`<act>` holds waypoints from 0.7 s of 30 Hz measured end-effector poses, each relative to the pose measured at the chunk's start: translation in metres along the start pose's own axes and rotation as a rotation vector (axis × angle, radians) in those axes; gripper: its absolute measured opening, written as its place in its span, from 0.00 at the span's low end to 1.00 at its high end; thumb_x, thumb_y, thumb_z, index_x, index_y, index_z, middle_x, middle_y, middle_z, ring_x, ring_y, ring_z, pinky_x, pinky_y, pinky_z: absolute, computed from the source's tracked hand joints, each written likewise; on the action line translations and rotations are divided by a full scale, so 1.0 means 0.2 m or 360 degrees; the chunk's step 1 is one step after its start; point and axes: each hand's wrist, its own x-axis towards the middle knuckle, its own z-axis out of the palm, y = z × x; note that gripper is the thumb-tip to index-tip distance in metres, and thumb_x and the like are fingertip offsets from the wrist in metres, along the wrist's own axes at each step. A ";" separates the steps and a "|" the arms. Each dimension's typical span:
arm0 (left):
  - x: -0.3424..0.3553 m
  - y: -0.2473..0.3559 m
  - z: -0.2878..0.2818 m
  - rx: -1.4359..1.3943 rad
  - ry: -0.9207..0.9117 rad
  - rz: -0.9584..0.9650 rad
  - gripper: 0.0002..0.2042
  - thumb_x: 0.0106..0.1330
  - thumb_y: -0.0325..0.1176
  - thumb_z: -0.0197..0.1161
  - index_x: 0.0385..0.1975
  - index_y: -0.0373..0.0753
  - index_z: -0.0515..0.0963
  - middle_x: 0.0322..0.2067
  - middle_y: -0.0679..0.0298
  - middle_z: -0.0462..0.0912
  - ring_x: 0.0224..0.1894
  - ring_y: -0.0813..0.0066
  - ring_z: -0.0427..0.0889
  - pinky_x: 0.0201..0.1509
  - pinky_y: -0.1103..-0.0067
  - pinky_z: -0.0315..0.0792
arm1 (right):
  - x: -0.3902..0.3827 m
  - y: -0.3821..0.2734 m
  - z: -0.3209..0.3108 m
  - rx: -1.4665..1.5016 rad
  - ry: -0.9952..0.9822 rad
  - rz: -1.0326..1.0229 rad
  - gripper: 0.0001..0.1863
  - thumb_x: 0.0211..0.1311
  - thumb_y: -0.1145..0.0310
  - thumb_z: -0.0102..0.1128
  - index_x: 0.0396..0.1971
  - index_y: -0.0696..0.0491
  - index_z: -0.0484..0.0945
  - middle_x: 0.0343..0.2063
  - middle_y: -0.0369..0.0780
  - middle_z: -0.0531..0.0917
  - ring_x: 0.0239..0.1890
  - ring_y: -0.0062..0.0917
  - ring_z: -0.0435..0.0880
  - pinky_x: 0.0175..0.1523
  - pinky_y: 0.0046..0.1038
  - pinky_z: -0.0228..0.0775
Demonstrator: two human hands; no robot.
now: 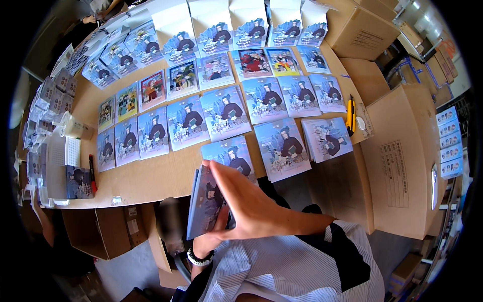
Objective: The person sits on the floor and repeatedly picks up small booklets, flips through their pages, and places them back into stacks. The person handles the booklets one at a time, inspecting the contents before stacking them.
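A thin stack of blue illustrated cards (202,204) stands on edge just off the table's front edge. My left hand (214,237) grips its lower end, with a beaded bracelet on that wrist. My right hand (251,204) reaches across, its fingertips pressed on the upper edge and its thumb low near my left hand. Part of the front card is hidden by my right hand. Beyond the stack lies a matching blue card (234,153), partly covered. To its right are another blue card (283,148) and a small fanned pile of cards (328,140).
Rows of illustrated cards cover the table (136,186), with open white-flapped boxes (214,22) behind. A yellow utility knife (350,116) lies at right, a red marker (92,173) at left near a drink cup (75,128). Cardboard boxes (402,161) stand on the right.
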 end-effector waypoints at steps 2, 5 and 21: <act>-0.02 -0.01 -0.01 -0.0003 0.0002 -0.0006 0.20 0.66 0.19 0.56 0.59 0.31 0.73 0.55 0.54 0.80 0.53 0.63 0.82 0.56 0.72 0.75 | 0.00 -0.02 0.03 -0.0017 -0.0016 -0.0056 0.66 0.46 0.55 0.81 0.74 0.65 0.41 0.69 0.60 0.57 0.70 0.54 0.61 0.72 0.47 0.57; -0.01 -0.02 -0.01 -0.0014 0.0019 0.0017 0.19 0.66 0.19 0.57 0.58 0.31 0.74 0.53 0.54 0.81 0.53 0.63 0.82 0.55 0.72 0.75 | -0.02 -0.03 0.06 -0.0016 -0.0002 -0.0012 0.66 0.45 0.59 0.82 0.74 0.65 0.42 0.69 0.60 0.56 0.70 0.55 0.61 0.73 0.47 0.57; -0.15 -0.08 -0.11 0.0272 0.0234 0.0034 0.17 0.64 0.22 0.63 0.54 0.32 0.78 0.45 0.56 0.85 0.48 0.64 0.84 0.50 0.72 0.77 | 0.02 0.00 0.04 -0.0149 0.0499 -0.0260 0.62 0.40 0.67 0.83 0.73 0.57 0.49 0.68 0.55 0.63 0.69 0.51 0.65 0.69 0.46 0.64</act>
